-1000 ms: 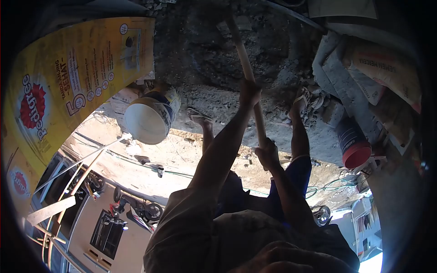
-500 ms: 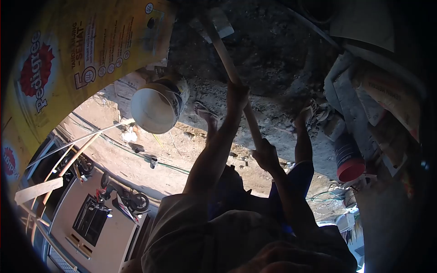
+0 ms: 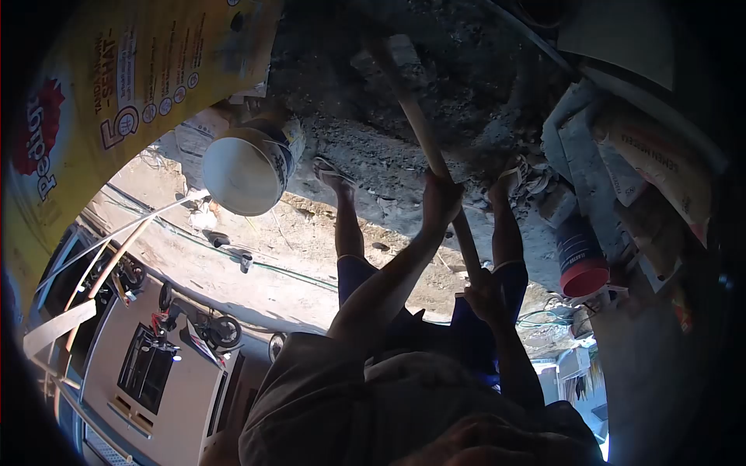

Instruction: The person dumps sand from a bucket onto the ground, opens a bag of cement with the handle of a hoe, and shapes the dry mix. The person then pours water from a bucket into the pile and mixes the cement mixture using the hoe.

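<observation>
A long wooden handle (image 3: 423, 128) slants down from the top centre. My left hand (image 3: 441, 200) is wrapped round its middle. Lower down, near its end, my right hand (image 3: 483, 293) grips the same handle. A pale, flat, blurred piece (image 3: 402, 56) shows beside the handle's far end, over dark, wet-looking material (image 3: 334, 78); whether it is joined to the handle I cannot tell. My feet, in sandals, stand apart on rough grey ground (image 3: 388, 175), one on each side of the handle.
A white bucket (image 3: 245, 175) lies tipped left of my feet. A yellow printed sheet (image 3: 155, 85) rises at the left. At the right are a dark container with a red rim (image 3: 584, 278) and cement bags (image 3: 657, 159). Motorcycles (image 3: 210, 330) stand by a building behind me.
Both hands and the handle have moved right and lower in view since half a second ago. The pale piece at the far end has shifted right. The camera view has also shifted slightly.
</observation>
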`<state>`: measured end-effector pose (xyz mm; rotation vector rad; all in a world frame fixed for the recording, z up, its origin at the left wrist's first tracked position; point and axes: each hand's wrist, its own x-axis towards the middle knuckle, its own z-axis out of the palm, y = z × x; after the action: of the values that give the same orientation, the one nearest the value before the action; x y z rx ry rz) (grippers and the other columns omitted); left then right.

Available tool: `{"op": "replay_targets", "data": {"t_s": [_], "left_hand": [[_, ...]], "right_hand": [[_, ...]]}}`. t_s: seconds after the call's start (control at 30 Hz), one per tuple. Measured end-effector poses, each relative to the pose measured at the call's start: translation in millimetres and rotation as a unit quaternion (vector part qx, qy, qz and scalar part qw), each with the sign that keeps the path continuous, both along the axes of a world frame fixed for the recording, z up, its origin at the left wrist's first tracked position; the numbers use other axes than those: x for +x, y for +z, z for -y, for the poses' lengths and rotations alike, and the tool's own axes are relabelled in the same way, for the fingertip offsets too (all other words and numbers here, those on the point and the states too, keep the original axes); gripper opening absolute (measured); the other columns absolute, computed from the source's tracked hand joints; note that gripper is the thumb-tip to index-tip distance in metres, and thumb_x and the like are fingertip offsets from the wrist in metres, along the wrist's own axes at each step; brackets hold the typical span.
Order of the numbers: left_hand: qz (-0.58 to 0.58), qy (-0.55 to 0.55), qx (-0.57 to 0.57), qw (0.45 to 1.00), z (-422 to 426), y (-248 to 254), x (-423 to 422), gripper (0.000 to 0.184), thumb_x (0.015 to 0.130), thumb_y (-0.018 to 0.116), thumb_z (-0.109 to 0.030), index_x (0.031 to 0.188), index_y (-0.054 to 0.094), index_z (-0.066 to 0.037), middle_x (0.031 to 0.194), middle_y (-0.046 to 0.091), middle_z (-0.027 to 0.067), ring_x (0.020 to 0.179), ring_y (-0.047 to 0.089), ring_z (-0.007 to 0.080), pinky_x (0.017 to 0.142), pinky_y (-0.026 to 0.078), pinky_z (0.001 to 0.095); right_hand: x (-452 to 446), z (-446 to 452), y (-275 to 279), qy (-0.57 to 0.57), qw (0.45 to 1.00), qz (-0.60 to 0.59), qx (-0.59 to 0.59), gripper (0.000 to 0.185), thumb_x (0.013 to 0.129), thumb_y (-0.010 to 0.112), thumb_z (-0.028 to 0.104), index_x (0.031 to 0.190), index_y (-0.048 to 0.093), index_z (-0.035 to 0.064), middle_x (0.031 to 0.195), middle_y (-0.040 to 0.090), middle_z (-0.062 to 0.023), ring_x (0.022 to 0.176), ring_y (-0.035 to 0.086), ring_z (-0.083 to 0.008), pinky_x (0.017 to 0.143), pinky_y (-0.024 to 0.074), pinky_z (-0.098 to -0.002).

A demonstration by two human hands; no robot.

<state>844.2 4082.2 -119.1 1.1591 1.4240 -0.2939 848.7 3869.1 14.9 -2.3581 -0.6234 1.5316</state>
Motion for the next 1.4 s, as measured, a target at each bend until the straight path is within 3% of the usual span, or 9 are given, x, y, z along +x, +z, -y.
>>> {"op": "replay_targets", "data": {"t_s": [0.17,0.23,0.3,0.4,0.6,0.67,0.77,1.17,1.4], "left_hand": [[0.185,0.019,-0.078,0.98,29,-17,-74,0.081,0.081,0.074,-0.029,0.136,0.026,0.004,0.09,0.064,0.013,0.084,0.067,0.0256,0.072,0.053,0.0322],[0.013,0.171,-0.1,0.98,-7,-128,-200,0.089,0.086,0.061,-0.058,0.146,0.023,-0.004,0.123,0.057,0.0113,0.105,0.059,0.0229,0.081,0.05,0.0398],[0.051,0.463,-0.152,0.872,-81,-120,-287,0.092,0.084,0.045,-0.074,0.151,0.018,-0.016,0.152,0.028,0.0126,0.138,0.032,0.031,0.1,0.033,0.0618],[0.028,0.74,0.002,0.672,-172,-127,-393,0.109,0.073,0.038,-0.087,0.152,0.008,-0.019,0.156,0.014,0.0123,0.143,0.018,0.0325,0.11,0.023,0.0624],[-0.019,0.183,0.113,0.976,-228,-146,-523,0.058,0.082,0.064,-0.035,0.123,0.046,0.001,0.132,0.041,0.0225,0.116,0.048,0.0383,0.098,0.044,0.0484],[-0.155,-0.13,0.231,0.952,-228,-130,-508,0.039,0.081,0.071,-0.016,0.109,0.059,0.008,0.12,0.052,0.024,0.103,0.058,0.0389,0.093,0.05,0.0451],[0.14,0.569,-0.043,0.809,-241,-119,-474,0.029,0.079,0.069,-0.012,0.101,0.062,0.005,0.116,0.053,0.0186,0.103,0.059,0.0347,0.092,0.05,0.0454],[-0.07,0.301,0.158,0.938,-271,-54,-260,0.093,0.065,0.089,-0.029,0.133,0.034,0.005,0.122,0.051,0.0187,0.108,0.054,0.0314,0.086,0.049,0.0451],[-0.184,-0.087,0.258,0.945,-220,-88,-126,0.095,0.047,0.088,-0.059,0.102,0.06,0.014,0.103,0.064,0.0283,0.097,0.063,0.0381,0.087,0.05,0.0422]], "right_hand": [[-23,-8,10,-0.079,0.996,-0.02,-0.028,0.024,0.067,0.065,0.009,0.086,0.056,-0.0013,0.069,0.058,-0.0169,0.058,0.062,-0.0325,0.052,0.0517,-0.0395],[-16,-53,-13,-0.172,0.968,-0.058,-0.171,0.026,0.066,0.065,0.008,0.088,0.056,-0.0024,0.067,0.058,-0.014,0.056,0.062,-0.0269,0.05,0.0511,-0.0368],[-12,-102,-16,-0.176,0.979,-0.046,-0.096,0.026,0.066,0.064,0.004,0.09,0.056,-0.003,0.067,0.058,-0.0095,0.055,0.061,-0.0205,0.047,0.0495,-0.0337],[-2,-177,2,-0.301,0.936,-0.144,-0.116,0.025,0.071,0.064,0.001,0.093,0.054,-0.0023,0.055,0.053,-0.0061,0.04,0.053,-0.0168,0.036,0.0425,-0.0302],[30,-190,10,-0.265,0.941,-0.156,-0.141,0.024,0.071,0.063,0.001,0.094,0.056,0.0,0.058,0.054,-0.0063,0.041,0.053,-0.0144,0.037,0.0427,-0.0284],[34,-196,12,-0.257,0.942,-0.165,-0.139,0.026,0.07,0.065,0.002,0.094,0.056,-0.0006,0.054,0.053,-0.0058,0.038,0.052,-0.0151,0.036,0.0417,-0.0294],[43,-202,15,-0.242,0.946,-0.17,-0.134,0.026,0.071,0.065,0.002,0.095,0.056,-0.0004,0.053,0.052,-0.0052,0.039,0.052,-0.0153,0.036,0.0416,-0.0296],[54,-179,6,-0.23,0.952,-0.18,-0.091,0.036,0.069,0.069,-0.002,0.102,0.055,-0.0052,0.061,0.056,-0.0076,0.042,0.054,-0.0159,0.04,0.0446,-0.0305],[60,-169,-2,-0.224,0.952,-0.205,-0.032,0.033,0.067,0.073,0.007,0.093,0.058,-0.0066,0.063,0.061,-0.0111,0.05,0.062,-0.0196,0.047,0.0499,-0.0327]]}}
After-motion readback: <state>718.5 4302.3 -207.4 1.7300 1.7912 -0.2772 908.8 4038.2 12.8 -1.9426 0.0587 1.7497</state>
